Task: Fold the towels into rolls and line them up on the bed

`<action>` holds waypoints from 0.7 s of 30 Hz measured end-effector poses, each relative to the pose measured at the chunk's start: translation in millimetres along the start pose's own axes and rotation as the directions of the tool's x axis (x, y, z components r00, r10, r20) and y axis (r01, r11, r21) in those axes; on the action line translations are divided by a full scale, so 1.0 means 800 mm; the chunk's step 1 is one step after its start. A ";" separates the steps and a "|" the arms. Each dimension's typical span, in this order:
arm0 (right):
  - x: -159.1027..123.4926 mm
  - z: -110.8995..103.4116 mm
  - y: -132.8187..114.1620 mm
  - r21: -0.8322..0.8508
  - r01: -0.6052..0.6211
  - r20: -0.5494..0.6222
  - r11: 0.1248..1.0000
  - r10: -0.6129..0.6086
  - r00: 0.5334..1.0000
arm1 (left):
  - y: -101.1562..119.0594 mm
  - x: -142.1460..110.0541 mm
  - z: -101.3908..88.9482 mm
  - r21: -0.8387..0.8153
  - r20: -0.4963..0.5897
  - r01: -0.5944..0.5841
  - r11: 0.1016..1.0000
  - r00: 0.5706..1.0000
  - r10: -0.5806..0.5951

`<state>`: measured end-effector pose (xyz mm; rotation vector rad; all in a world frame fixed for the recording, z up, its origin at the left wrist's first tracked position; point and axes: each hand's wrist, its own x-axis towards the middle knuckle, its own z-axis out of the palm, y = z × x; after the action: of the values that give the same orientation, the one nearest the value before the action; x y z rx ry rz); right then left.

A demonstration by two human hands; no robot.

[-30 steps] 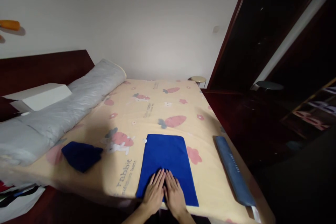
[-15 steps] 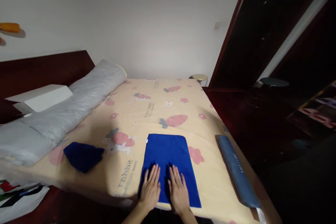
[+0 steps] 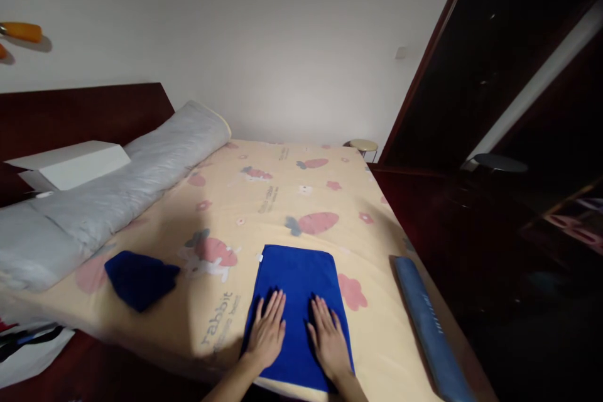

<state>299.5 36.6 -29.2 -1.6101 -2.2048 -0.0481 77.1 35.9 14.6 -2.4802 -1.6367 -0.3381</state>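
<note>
A bright blue folded towel [image 3: 296, 276] lies flat on the near part of a bed with a cream carrot-print sheet [image 3: 277, 201]. My left hand [image 3: 266, 333] rests palm down on the towel's near left part, fingers stretched out. My right hand [image 3: 330, 342] lies flat on its near right part, fingers also spread. A gap of blue cloth shows between the two hands. Neither hand holds anything.
A crumpled dark blue cloth [image 3: 137, 279] lies on the sheet to the left. A long grey-blue roll [image 3: 428, 326] lies along the bed's right edge. A grey bolster [image 3: 117, 185] and white box [image 3: 70, 163] sit at the headboard. Dark wooden furniture [image 3: 494, 138] stands right.
My hands, side by side and touching a second ago, have slid apart and slightly forward across the towel. The view has shifted a little.
</note>
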 end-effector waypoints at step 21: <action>0.149 0.013 0.028 0.133 0.078 0.248 0.988 -0.109 0.963 | -0.035 0.146 0.056 -0.052 0.083 0.102 0.993 0.992 -0.098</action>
<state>287.0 154.7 -2.3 -1.5159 -2.4223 0.2773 100.8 161.6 2.9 -2.4877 -1.8120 -0.3050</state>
